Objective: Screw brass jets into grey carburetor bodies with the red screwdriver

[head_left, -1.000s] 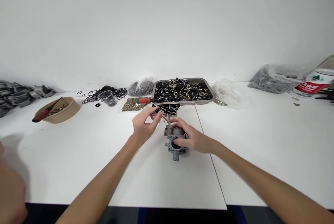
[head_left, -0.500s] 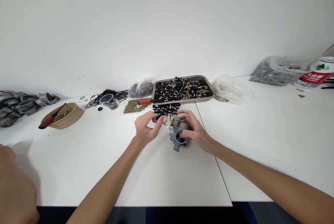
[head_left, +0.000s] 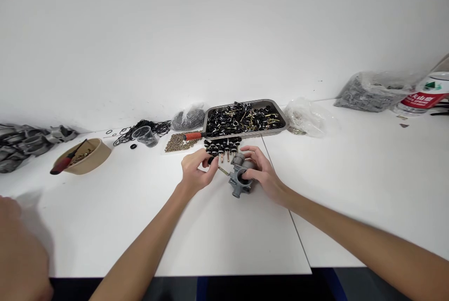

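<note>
My right hand (head_left: 261, 172) grips a grey metal carburetor (head_left: 236, 189), its thumb reaching into the round bore. Between the thumb and fingers of my left hand (head_left: 197, 168) is a black-capped brass plunger (head_left: 223, 170). Its thin brass end points right and meets the carburetor's left side; whether the tip is inside a hole I cannot tell. Just beyond my hands, several similar black-and-brass plungers (head_left: 224, 144) lie in a row before a metal tray (head_left: 285, 129) heaped with more of them.
Behind my left hand are a red-handled screwdriver (head_left: 192, 136) and small brass parts (head_left: 177, 142). Further left stand a clear cup (head_left: 149, 138), black rubber rings (head_left: 159, 127), a tan bowl (head_left: 100, 154) and grey castings (head_left: 37, 142). Plastic bags (head_left: 305, 116) lie right. Another person's hand (head_left: 21, 249) is at lower left.
The plunger's brass end has come up against the carburetor's left side. The carburetor has turned slightly and risen a little in my right hand.
</note>
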A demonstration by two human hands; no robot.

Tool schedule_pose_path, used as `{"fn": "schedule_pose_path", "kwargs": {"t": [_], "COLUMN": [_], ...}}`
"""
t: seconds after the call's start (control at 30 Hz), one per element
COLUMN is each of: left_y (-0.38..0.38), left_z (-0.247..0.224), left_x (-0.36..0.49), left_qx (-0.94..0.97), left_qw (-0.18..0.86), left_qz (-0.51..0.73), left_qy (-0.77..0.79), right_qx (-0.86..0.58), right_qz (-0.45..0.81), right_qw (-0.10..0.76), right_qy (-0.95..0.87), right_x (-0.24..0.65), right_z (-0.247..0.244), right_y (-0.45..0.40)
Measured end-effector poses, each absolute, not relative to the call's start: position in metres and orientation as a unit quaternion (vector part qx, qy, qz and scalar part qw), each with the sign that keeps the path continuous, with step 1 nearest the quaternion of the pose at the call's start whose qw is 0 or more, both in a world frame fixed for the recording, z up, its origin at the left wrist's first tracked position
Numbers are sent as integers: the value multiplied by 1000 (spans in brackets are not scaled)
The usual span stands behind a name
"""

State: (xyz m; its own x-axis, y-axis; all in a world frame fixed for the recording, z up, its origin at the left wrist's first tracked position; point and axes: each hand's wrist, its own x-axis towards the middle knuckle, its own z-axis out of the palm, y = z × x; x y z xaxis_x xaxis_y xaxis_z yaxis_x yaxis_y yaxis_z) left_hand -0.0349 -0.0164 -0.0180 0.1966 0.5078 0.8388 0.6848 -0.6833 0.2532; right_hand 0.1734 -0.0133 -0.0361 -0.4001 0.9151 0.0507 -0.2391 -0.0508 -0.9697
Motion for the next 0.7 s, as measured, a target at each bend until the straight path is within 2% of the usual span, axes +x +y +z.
{"fn": "schedule_pose_path", "kwargs": {"t": [0.7], "left_y": [-16], "left_z": [-16], "left_x": [-34], "left_qx": [-763], "left_qw": [125], "left_qz": [-488], "left_qy": [-405], "right_qx": [-340], "right_qz": [633], "right_qw": [442], "right_qy": [-538], "right_x": [174], "right_z": [-37], "right_y": [-12]}}
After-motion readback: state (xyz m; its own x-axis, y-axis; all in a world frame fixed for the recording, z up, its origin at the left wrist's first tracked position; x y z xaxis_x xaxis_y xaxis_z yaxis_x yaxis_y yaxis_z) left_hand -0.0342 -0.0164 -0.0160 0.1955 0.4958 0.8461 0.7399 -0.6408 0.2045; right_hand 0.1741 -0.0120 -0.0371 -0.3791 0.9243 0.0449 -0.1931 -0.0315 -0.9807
